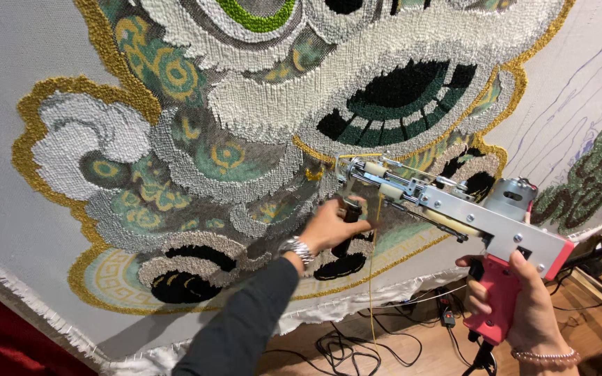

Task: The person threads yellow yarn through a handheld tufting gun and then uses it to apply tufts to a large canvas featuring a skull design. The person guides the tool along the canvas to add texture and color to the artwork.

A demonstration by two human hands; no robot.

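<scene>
A: Your tufting gun (447,209) sits nose-first against the stretched cloth (8,83), low on the right side of the tufted lion-head design (259,104). Right hand (524,306) has its fingers wrapped tight round the red pistol grip (499,299); left hand (329,226) has its fingers closed on the black front handle (348,216).

B: How will it handle?

A: Metal frame with a motor (513,195) at the rear, so likely rigid and back-heavy. Those 2 handles look like the right holds. The yellow yarn (373,278) hanging from it is soft and easily snagged. Cloth looks taut but yielding.

B: Room to move?

A: Open cloth to your right carries only drawn lines. The frayed bottom edge (357,299) lies just below the nose. Cables (343,345) tangle on the floor under your arms.
</scene>
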